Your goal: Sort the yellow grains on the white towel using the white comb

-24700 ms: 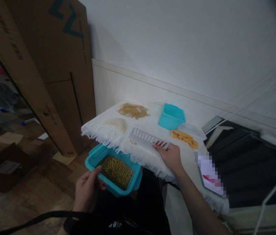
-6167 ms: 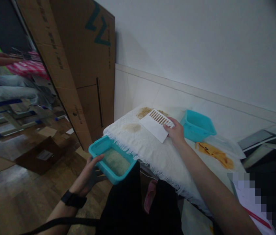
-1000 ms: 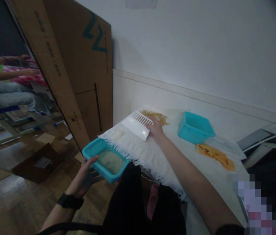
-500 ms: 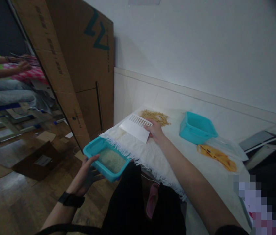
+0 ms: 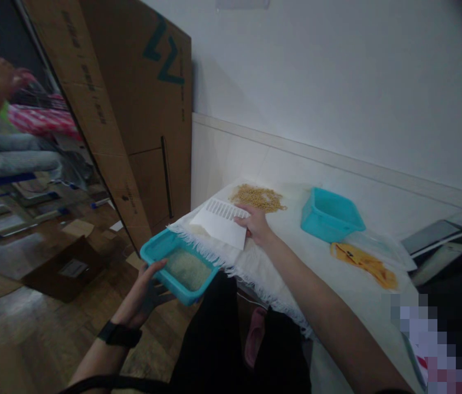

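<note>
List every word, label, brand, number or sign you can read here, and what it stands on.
No word or number is legible.
Tall cardboard box: large teal zigzag mark; its smaller print is too blurred.
White label on the open carton: too small to read.
Orange cloth: small dark mark, unreadable.
Pixelated patch, lower right: unreadable.
Held white slotted piece and turquoise tub: no text seen.

pale wall (image 5: 316,82); brown wood-look floor (image 5: 21,345); tall cardboard box (image 5: 132,104); dim light
</note>
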`<state>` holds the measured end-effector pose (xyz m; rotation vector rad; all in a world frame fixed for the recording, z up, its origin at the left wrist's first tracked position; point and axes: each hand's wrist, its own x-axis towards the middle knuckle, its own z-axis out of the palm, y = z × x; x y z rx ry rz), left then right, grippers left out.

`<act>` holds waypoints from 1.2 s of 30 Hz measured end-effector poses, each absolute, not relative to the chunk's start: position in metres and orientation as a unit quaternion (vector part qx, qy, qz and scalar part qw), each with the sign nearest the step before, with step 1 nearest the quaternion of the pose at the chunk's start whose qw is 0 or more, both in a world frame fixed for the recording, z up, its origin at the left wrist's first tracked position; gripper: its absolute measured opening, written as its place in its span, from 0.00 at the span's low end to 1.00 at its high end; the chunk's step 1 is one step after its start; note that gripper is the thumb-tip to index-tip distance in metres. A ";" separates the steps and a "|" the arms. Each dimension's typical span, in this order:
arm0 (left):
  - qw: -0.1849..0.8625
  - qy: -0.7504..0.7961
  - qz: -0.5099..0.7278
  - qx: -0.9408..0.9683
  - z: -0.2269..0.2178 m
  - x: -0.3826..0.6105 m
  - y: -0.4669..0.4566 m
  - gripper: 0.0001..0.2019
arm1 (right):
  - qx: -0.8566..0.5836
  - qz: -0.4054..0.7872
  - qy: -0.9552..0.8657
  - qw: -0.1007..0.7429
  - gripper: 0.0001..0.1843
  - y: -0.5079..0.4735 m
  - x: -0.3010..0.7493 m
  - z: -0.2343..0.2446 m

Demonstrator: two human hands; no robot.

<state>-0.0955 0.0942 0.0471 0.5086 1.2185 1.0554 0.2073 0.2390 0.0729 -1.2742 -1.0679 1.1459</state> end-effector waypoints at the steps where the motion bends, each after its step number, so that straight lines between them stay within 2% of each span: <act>1: 0.664 0.538 0.468 0.226 0.048 -0.095 0.094 0.24 | -0.532 0.483 -0.449 0.531 0.33 0.237 0.206 0.073; 5: 0.661 0.539 0.470 0.225 0.048 -0.095 0.093 0.24 | -0.528 0.466 -0.465 0.537 0.32 0.222 0.200 0.075; 11: 0.662 0.537 0.472 0.224 0.048 -0.097 0.090 0.26 | -0.490 0.496 -0.515 0.498 0.32 0.199 0.193 0.083; 16: 0.664 0.538 0.471 0.221 0.048 -0.098 0.091 0.28 | -0.523 0.431 -0.486 0.552 0.34 0.221 0.194 0.086; 20: 0.666 0.536 0.472 0.215 0.046 -0.099 0.092 0.27 | -0.536 0.382 -0.503 0.560 0.31 0.236 0.190 0.077; 28: 0.667 0.533 0.474 0.215 0.044 -0.101 0.092 0.25 | -0.495 0.505 -0.505 0.495 0.32 0.218 0.191 0.083; 36: 0.665 0.540 0.468 0.219 0.045 -0.101 0.092 0.25 | -0.567 0.441 -0.415 0.558 0.34 0.238 0.205 0.088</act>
